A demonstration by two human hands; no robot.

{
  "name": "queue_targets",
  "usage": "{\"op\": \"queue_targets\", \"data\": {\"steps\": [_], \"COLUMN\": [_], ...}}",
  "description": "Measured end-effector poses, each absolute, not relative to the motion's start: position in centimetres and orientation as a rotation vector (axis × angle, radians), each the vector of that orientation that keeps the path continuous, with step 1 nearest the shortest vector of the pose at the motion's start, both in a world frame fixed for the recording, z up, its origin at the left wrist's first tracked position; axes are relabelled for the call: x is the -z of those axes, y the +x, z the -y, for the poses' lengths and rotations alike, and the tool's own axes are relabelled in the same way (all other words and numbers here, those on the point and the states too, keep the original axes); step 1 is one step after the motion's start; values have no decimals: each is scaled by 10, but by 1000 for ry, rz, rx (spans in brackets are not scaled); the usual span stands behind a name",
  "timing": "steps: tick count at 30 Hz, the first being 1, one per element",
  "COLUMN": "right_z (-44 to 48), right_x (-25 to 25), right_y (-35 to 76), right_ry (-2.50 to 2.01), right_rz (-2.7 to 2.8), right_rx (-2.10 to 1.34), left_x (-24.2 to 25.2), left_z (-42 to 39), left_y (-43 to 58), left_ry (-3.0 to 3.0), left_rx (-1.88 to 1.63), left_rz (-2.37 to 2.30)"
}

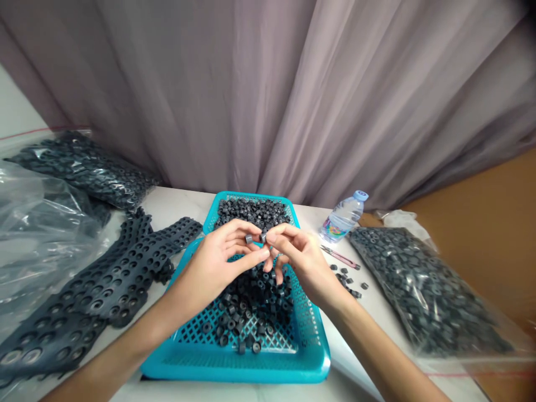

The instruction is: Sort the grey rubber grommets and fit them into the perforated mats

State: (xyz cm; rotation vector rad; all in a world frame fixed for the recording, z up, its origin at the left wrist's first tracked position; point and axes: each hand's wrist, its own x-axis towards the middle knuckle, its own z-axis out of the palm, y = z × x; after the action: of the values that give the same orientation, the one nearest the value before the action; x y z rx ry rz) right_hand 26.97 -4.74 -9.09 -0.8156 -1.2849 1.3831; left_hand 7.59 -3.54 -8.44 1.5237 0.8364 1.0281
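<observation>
Left hand (218, 251) held dark cylinder (248, 239) clamped in grip above nearer blue basket (247, 375); right hand (299, 251) grip pinched second cylinder (263, 238); bottle (344, 216) was right of basket.

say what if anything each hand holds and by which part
The right hand pinches a small black cylinder by its outer side; the left hand has a second cylinder among its fingers, exact hold unclear.

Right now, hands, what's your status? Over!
Right hand pinching small dark cylinder. Left hand close by, second cylinder at its fingers. Blue basket of loose pieces beneath; nothing seen blocking the hands.
</observation>
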Motion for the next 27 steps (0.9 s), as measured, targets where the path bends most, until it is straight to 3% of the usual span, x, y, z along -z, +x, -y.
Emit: {"op": "queue_targets", "data": {"steps": [7, 16, 27], "right_z": [47, 45, 47], "right_x": [95, 98, 101], "right_y": [266, 266, 264], "right_ry": [-839, -841, -782], "right_rz": [1309, 1350, 1194], "right_rx": [-1393, -1384, -1621], "left_x": [82, 86, 91], "left_z": [49, 38, 45], "left_y": [78, 75, 80], "left_ry": [1942, 1957, 2267], "left_rx": [-1166, -1189, -1322], "left_rz": [-1068, -1006, -978]}}
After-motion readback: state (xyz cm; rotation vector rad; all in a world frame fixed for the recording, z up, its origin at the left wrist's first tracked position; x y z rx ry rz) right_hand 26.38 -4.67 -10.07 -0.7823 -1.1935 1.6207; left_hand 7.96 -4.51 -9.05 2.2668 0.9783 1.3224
